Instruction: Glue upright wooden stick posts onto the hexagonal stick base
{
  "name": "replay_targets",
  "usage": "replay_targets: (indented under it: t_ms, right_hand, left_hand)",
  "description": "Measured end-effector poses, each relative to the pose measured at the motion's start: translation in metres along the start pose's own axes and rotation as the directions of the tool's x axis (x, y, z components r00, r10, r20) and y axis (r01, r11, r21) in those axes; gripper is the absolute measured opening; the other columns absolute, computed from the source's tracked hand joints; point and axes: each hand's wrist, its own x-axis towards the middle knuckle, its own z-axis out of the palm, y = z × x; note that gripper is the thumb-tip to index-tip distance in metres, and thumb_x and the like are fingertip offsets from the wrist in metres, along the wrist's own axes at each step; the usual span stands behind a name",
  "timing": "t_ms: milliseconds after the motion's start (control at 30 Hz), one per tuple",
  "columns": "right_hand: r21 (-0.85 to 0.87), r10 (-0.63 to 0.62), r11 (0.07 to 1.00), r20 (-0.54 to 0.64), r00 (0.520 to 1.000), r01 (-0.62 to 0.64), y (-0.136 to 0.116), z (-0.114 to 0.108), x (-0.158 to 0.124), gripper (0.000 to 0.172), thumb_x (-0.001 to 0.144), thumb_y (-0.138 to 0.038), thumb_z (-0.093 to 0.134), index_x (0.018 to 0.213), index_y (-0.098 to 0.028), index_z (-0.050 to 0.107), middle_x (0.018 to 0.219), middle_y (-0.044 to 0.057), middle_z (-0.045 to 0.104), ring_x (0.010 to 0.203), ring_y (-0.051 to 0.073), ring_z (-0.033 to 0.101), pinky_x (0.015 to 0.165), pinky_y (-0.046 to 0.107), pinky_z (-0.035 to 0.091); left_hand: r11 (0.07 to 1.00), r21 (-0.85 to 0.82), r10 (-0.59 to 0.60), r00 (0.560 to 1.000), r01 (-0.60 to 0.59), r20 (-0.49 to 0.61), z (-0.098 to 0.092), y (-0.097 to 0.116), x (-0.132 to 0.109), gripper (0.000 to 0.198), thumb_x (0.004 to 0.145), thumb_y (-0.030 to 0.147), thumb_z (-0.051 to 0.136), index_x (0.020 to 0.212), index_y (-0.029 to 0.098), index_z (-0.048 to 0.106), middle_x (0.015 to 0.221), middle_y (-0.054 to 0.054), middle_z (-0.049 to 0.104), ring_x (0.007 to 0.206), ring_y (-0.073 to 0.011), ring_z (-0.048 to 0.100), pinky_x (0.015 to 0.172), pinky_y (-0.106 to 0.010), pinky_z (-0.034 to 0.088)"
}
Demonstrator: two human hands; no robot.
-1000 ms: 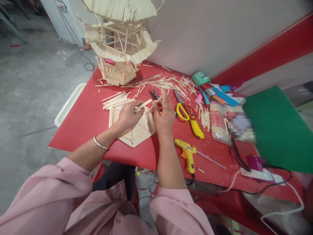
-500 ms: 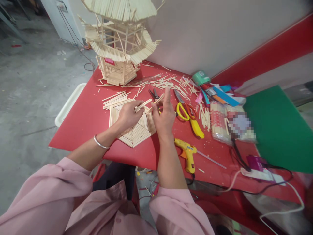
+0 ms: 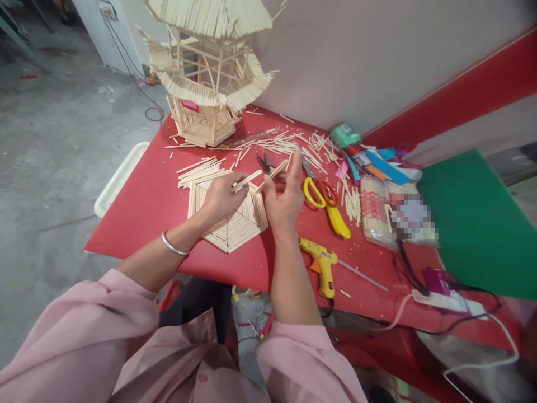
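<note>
Wooden sticks are held in both hands over a red table (image 3: 142, 207). A thin stick (image 3: 247, 180) is pinched in the closed fingers of the left hand (image 3: 220, 197) and is pointed toward 2 o'clock. A second stick (image 3: 277, 169) is pinched by the thumb and fingers of the right hand (image 3: 283, 202), with one finger stretched up straight. The two stick ends are seen close together, but it cannot be told if they touch. A flat six-sided panel (image 3: 232, 226) made of sticks is laid on the table right under the hands. A tall stick tower (image 3: 210, 73) is stood at 11 o'clock from the hands. Yellow scissors (image 3: 321, 193) are laid near the right hand at 3 o'clock, and a yellow glue gun (image 3: 321, 266) is laid at 5 o'clock from it
</note>
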Motion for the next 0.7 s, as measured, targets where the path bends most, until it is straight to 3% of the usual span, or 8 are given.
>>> replay_targets:
  t_ms: [167,267,367,467,567,700]
  right_hand:
    - [0.051,0.102,0.994,-0.151,0.983,-0.095,0.005,0.002,0.001,0.065,0.099,-0.04,0.039,0.158,-0.032,0.013,0.128,0.011,0.062,0.088,0.019,0.066,0.078,0.037,0.056]
    - [0.109,0.153,0.985,-0.18,0.972,-0.134,0.014,0.002,0.002,0.061,0.101,-0.042,0.034,0.158,-0.031,0.017,0.121,0.011,0.063,0.086,0.019,0.066,0.076,0.037,0.056]
    - [0.24,0.286,0.936,-0.091,0.954,-0.258,0.019,0.002,0.002,0.065,0.098,-0.047,0.041,0.157,-0.029,0.022,0.104,0.008,0.067,0.081,0.018,0.066,0.073,0.035,0.056]
    - [0.323,0.429,0.849,0.042,0.902,-0.418,0.015,0.003,0.002,0.069,0.092,-0.047,0.05,0.154,-0.024,0.03,0.093,0.005,0.068,0.078,0.018,0.066,0.071,0.032,0.056]
    - [0.339,0.523,0.764,0.17,0.835,-0.548,0.01,0.007,0.008,0.069,0.088,-0.043,0.054,0.151,-0.02,0.036,0.088,0.003,0.069,0.072,0.016,0.066,0.067,0.029,0.055]
    - [0.239,0.549,0.722,0.374,0.748,-0.649,0.006,0.018,0.027,0.068,0.083,-0.036,0.06,0.145,-0.013,0.044,0.078,0.002,0.068,0.066,0.016,0.066,0.062,0.027,0.054]
  left_hand:
    - [1.0,0.002,-0.019,1.0,0.019,-0.006,-0.001,0.0,0.0,0.009,0.081,0.017,0.057,0.079,0.021,0.064,0.075,-0.001,0.066,0.071,-0.0149,0.058,0.069,-0.031,0.043]
    - [1.0,-0.009,-0.025,1.0,0.025,-0.016,-0.002,0.001,0.0,0.009,0.081,0.017,0.057,0.076,0.021,0.063,0.069,0.0,0.062,0.066,-0.0138,0.054,0.064,-0.03,0.041]
    - [0.998,-0.046,-0.042,0.997,0.039,-0.064,-0.004,0.003,0.0,0.015,0.084,0.021,0.058,0.069,0.02,0.058,0.06,0.002,0.053,0.059,-0.0121,0.047,0.058,-0.028,0.036]
    - [0.992,-0.117,-0.058,0.992,0.045,-0.113,-0.006,0.004,0.001,0.028,0.091,0.034,0.055,0.067,0.02,0.057,0.055,0.003,0.045,0.055,-0.0113,0.042,0.053,-0.027,0.032]
    - [0.981,-0.194,-0.061,0.986,0.03,-0.156,-0.008,0.004,0.003,0.032,0.096,0.039,0.05,0.074,0.019,0.062,0.06,0.001,0.052,0.058,-0.0113,0.046,0.055,-0.026,0.035]
    - [0.97,-0.242,-0.085,0.978,0.037,-0.191,-0.011,0.001,0.007,0.02,0.092,0.028,0.055,0.076,0.019,0.063,0.068,0.0,0.058,0.062,-0.0103,0.048,0.059,-0.025,0.037]
